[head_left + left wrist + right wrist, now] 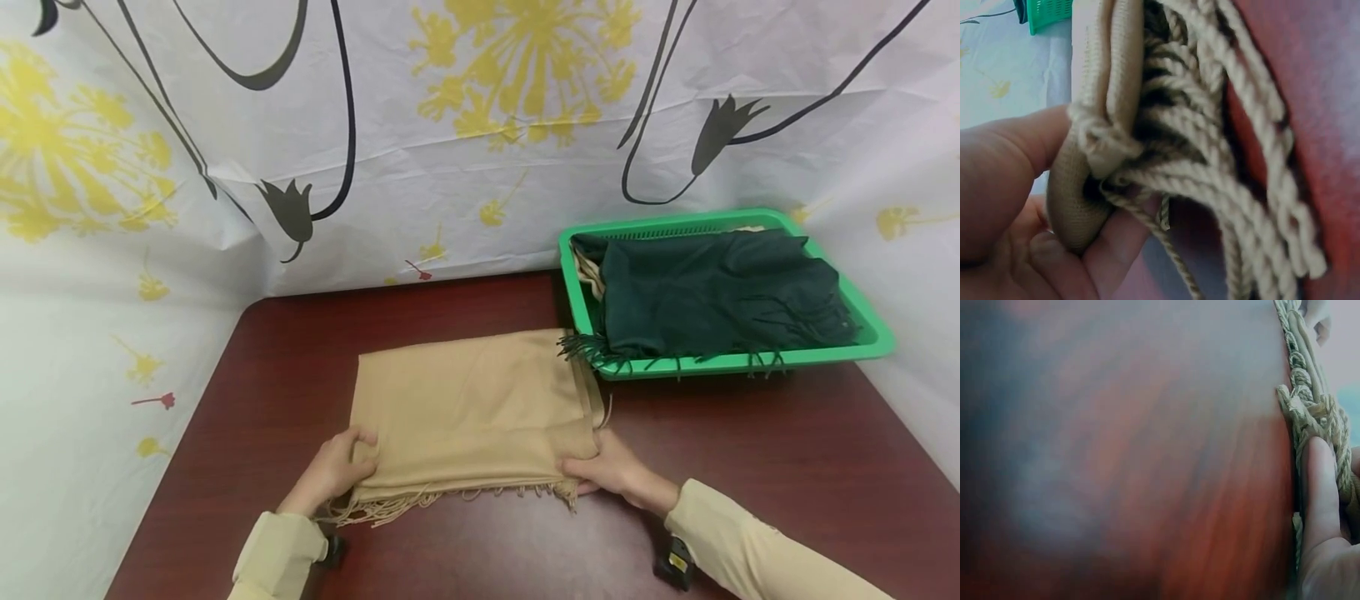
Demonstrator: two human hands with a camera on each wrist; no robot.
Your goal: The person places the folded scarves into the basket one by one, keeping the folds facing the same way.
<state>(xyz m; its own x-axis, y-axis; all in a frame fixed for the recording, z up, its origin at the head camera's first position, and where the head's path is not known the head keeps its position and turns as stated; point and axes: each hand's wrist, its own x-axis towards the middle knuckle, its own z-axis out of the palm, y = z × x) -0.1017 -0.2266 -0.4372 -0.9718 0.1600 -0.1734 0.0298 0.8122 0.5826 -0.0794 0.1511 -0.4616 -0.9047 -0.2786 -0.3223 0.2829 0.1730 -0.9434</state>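
Observation:
A tan fringed scarf [472, 408], folded into a rectangle, lies on the dark red table, its twisted fringe [386, 505] along the near edge. At the near left corner my left hand [336, 467] grips the folded layers; in the left wrist view the thumb is on one side of the folded edge [1072, 215] and the fingers reach around underneath. My right hand [617, 468] holds the near right corner, thumb on top and fingers below. The right wrist view shows a finger [1321, 487] against the knotted fringe [1310, 415], low over the tabletop.
A green plastic basket [877, 337] stands at the back right, touching the wall cloth [465, 200]. Inside it lies a dark green fringed scarf [712, 292] over some beige cloth [589, 273]; its fringe hangs over the near rim beside the tan scarf's far right corner.

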